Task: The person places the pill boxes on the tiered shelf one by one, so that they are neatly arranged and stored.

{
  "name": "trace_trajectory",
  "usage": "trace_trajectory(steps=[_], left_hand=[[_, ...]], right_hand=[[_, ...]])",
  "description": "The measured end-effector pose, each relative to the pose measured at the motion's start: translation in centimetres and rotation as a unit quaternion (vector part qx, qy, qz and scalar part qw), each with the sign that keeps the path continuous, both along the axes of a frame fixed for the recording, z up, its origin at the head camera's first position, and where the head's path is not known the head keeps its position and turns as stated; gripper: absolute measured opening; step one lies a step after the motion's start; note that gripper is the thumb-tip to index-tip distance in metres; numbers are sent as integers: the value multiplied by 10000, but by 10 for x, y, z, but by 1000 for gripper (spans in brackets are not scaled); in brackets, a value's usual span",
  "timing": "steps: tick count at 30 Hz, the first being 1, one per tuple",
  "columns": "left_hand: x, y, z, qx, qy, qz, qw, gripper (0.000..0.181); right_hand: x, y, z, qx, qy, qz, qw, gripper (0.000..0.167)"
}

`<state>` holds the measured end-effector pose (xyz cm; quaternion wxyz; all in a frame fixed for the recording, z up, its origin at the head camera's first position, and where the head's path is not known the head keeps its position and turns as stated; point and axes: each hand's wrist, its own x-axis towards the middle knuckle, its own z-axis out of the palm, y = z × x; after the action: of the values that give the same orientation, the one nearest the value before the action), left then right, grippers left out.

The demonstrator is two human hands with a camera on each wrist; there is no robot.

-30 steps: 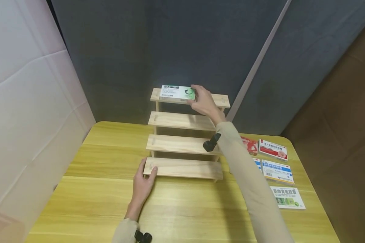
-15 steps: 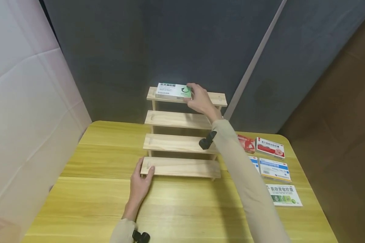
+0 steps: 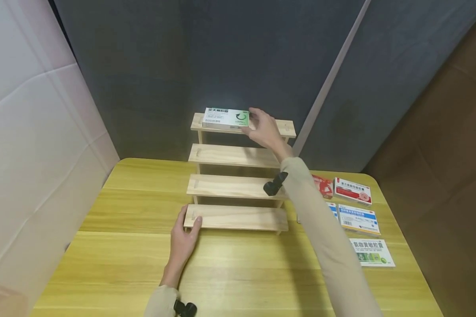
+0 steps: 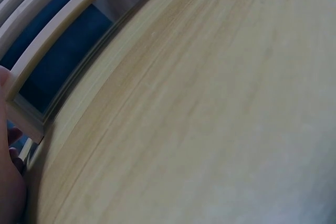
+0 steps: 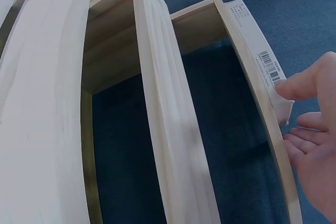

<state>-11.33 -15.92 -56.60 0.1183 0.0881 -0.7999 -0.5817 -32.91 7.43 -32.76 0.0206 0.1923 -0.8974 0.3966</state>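
A white and green medicine box (image 3: pixel 225 119) lies flat on the left part of the top step of a four-tier wooden display rack (image 3: pixel 230 187). At the box's right end is my right hand (image 3: pixel 267 132), its fingers spread loosely around that end. The right wrist view has the thumb (image 5: pixel 296 86) against the box's corner, with the other fingers beyond its end, not wrapped round it. My left hand (image 3: pixel 184 242) grips the left end of the lowest step, thumb on top and fingers at the side. Only the edge of that hand shows in the left wrist view.
Right of the rack, on the yellow wooden table (image 3: pixel 123 246), lie a red box (image 3: pixel 322 186), a red-and-white box (image 3: pixel 353 190), blue-and-white boxes (image 3: pixel 358 219) and a green-and-white box (image 3: pixel 373 253). My right sleeve partly covers some. A dark curtain (image 3: pixel 143 88) hangs close behind the rack.
The medicine box has stayed on the top step, while my right hand's fingers have loosened and eased slightly right from its end. My left hand keeps its hold; the view has shifted slightly.
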Motion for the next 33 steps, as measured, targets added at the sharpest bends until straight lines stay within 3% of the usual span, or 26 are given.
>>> trace_trajectory(steps=[13, 26, 33], left_hand=[[-2, 5, -2, 18, 37, -72, 10000, 67], [0, 4, 0, -46, -48, -8, 10000, 67], [-2, 2, -1, -35, 81, -61, 9999, 67]], right_hand=[[4, 24, -3, -598, -155, -134, 9980, 66], [9, 36, 0, -516, 92, -265, 9983, 65], [11, 43, 2, -449, 174, -339, 9983, 66]])
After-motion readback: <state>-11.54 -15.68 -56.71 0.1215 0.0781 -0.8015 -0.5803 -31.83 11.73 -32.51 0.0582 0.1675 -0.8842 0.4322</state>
